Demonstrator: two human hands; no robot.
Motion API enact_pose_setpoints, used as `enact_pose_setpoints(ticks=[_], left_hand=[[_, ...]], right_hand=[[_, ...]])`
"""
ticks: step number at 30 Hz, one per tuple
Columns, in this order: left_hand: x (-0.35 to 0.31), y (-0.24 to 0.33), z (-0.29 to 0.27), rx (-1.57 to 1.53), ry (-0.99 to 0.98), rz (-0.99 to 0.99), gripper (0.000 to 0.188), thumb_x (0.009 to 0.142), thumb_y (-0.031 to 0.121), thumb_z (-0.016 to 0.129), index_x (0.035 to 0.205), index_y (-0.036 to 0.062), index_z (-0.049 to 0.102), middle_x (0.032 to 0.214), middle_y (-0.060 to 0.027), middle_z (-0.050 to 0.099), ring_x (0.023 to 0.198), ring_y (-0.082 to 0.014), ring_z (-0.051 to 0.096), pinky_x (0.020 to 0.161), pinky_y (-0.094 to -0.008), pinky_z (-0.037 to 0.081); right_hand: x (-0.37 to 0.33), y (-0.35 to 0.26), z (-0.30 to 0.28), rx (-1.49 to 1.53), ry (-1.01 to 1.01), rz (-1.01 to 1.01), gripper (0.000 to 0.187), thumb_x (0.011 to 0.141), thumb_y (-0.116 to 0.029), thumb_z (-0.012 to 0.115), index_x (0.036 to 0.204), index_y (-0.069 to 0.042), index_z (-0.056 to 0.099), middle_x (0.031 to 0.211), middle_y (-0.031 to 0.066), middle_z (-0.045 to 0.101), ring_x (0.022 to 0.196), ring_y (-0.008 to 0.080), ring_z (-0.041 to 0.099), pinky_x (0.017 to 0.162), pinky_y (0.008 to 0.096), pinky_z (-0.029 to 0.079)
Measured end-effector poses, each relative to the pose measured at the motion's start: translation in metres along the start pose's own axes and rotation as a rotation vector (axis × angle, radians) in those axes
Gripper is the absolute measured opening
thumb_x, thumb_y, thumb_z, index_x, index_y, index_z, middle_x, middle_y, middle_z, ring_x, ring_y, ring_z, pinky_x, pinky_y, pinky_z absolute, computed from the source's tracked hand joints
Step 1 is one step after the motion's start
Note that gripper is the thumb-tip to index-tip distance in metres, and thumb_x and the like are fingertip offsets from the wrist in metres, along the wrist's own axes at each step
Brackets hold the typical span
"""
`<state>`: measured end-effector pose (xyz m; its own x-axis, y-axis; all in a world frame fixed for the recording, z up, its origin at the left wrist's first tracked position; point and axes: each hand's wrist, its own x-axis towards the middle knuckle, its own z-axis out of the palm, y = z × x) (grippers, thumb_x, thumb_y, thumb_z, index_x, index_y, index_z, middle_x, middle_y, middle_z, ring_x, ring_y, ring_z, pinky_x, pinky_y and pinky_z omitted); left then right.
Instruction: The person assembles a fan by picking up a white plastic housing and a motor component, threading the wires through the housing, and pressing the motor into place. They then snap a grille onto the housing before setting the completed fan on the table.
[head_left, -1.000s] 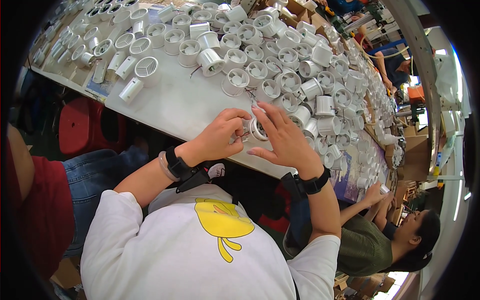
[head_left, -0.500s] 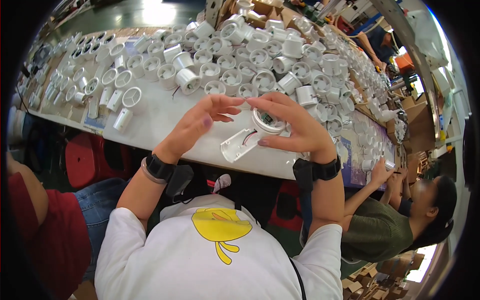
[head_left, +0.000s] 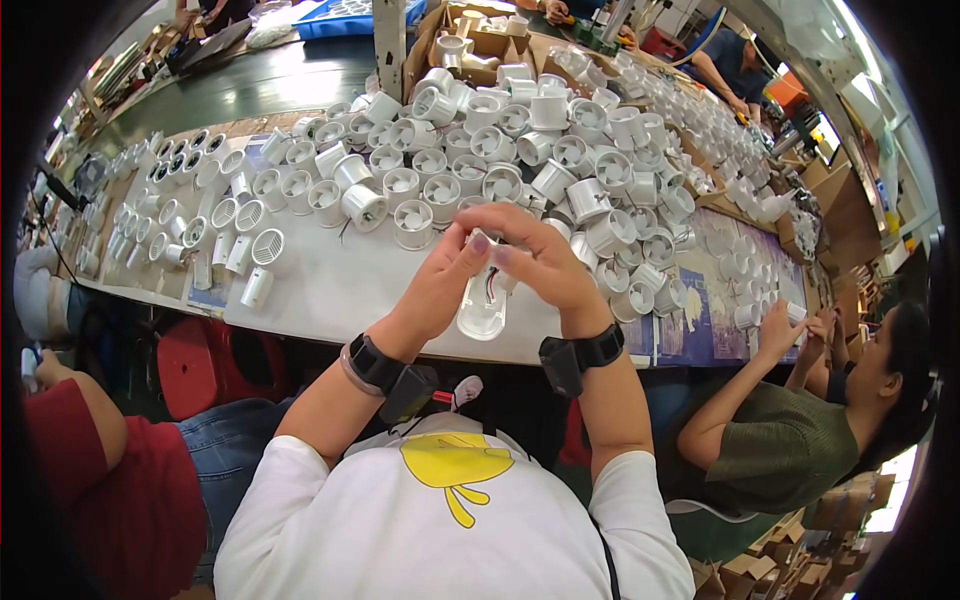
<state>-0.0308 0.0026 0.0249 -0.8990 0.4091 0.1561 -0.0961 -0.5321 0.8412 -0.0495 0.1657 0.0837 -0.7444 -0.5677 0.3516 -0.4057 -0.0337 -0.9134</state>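
Both grips are closing on the white housing (head_left: 483, 305): left hand (head_left: 440, 285) now joining right hand (head_left: 535, 262), lifting it off the table (head_left: 330, 290).

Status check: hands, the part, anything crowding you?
Left hand and right hand both gripping white housing, its wires showing. Fan units piled just beyond, none touching.

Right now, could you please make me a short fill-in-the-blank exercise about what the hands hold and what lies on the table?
1. Both hands, left hand and right hand, hold one ____ plastic part.
2. Each wrist wears a ____ band.
3. The round fan housings lie on the ____.
4. Thin ____ show inside the part.

Missing words: white; black; table; wires
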Motion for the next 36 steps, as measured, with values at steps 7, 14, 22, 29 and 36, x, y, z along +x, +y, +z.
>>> enact_pose_setpoints(ticks=[7,14,22,29,36], left_hand=[[-0.001,0.0,-0.001,-0.001,0.035,-0.04,0.048,0.103,0.039,0.04,0.138,0.0073,0.034,0.118,-0.0064,0.055,0.1,-0.0126,0.06,0.081,-0.027,0.052],[-0.001,-0.004,0.004,0.008,0.08,-0.026,0.056,0.103,0.039,0.041,0.146,0.0072,0.026,0.13,-0.0082,0.048,0.115,-0.0146,0.053,0.09,-0.0289,0.048],[-0.003,0.009,0.01,-0.032,0.083,-0.053,0.07,0.102,0.036,0.046,0.15,-0.0011,0.011,0.144,-0.0108,0.035,0.133,-0.0156,0.035,0.109,-0.0296,0.03],[-0.004,0.009,0.004,-0.044,0.127,-0.018,0.059,0.102,0.031,0.048,0.148,0.0027,0.025,0.131,-0.0045,0.046,0.119,-0.0119,0.045,0.1,-0.0259,0.037],[-0.004,0.021,-0.014,0.261,0.25,0.094,0.04,0.099,0.028,0.055,0.133,0.009,0.049,0.106,0.0017,0.059,0.096,-0.0094,0.054,0.085,-0.0233,0.043]], right_hand=[[-0.002,0.008,0.006,-0.018,0.046,0.004,0.031,0.094,-0.016,0.051,0.119,-0.002,0.063,0.119,0.0093,0.059,0.111,0.0202,0.055,0.097,0.0317,0.041],[-0.006,0.015,0.009,0.067,0.064,-0.022,0.031,0.094,-0.015,0.05,0.119,-0.001,0.062,0.118,0.0093,0.059,0.111,0.0196,0.054,0.098,0.0316,0.039],[-0.006,0.028,0.006,-0.069,0.085,-0.101,0.032,0.099,-0.021,0.048,0.122,-0.003,0.059,0.117,0.0088,0.059,0.109,0.0204,0.054,0.096,0.0317,0.04],[-0.001,0.024,0.013,-0.194,0.154,-0.129,0.037,0.1,-0.024,0.04,0.122,0.0,0.058,0.121,0.0108,0.057,0.115,0.02,0.051,0.101,0.0321,0.037],[-0.013,-0.023,0.01,-0.455,0.265,-0.112,0.027,0.088,-0.008,0.056,0.115,-0.002,0.058,0.106,0.0094,0.064,0.1,0.0196,0.059,0.09,0.0324,0.044]])
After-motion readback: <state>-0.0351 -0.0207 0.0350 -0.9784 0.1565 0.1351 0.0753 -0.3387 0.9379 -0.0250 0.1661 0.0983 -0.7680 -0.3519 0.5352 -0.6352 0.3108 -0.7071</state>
